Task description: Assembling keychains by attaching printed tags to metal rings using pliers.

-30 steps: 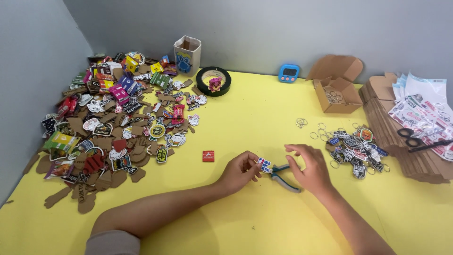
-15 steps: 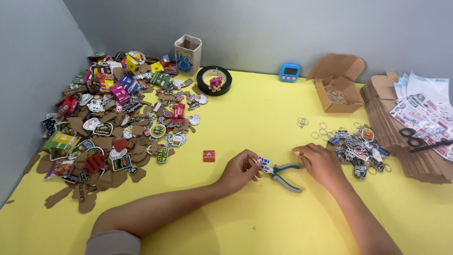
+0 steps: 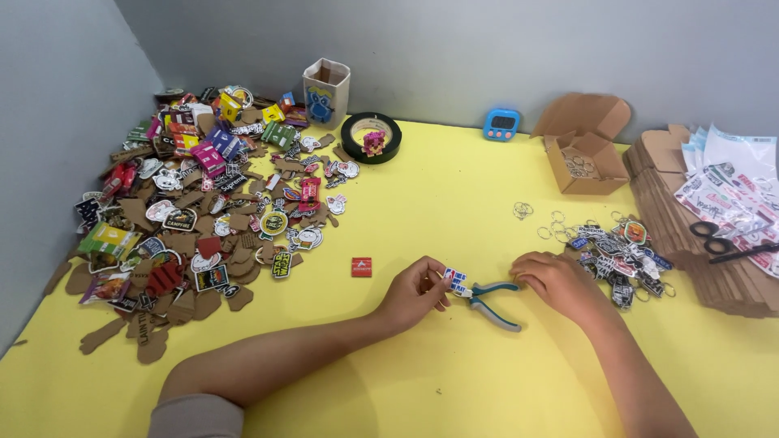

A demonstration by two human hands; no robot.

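Yellow table [image 3: 454, 203], wall at the far edge. Far left: big pile of keychain tags [image 3: 203, 203], loosely spread. Right edge: stack of cardboard [image 3: 690, 243] with scissors [image 3: 718, 243] on top; open cardboard box [image 3: 586, 158] just left of it. Far centre: black tape roll [image 3: 371, 136], blue timer [image 3: 502, 123] to its right. Left forearm lies flat, coming in from near left; left hand [image 3: 415, 292] curled, fingertips pinched on a small tag [image 3: 455, 280]. Blue-handled pliers [image 3: 487, 298] lie on the table just right of that hand, nose at the tag. Right hand [image 3: 556, 280] palm down, fingers loosely bent, empty, touching the far plier handle, beside a small heap of finished keychains [image 3: 617, 255]. Red square [image 3: 361, 267] sits left of the left hand.
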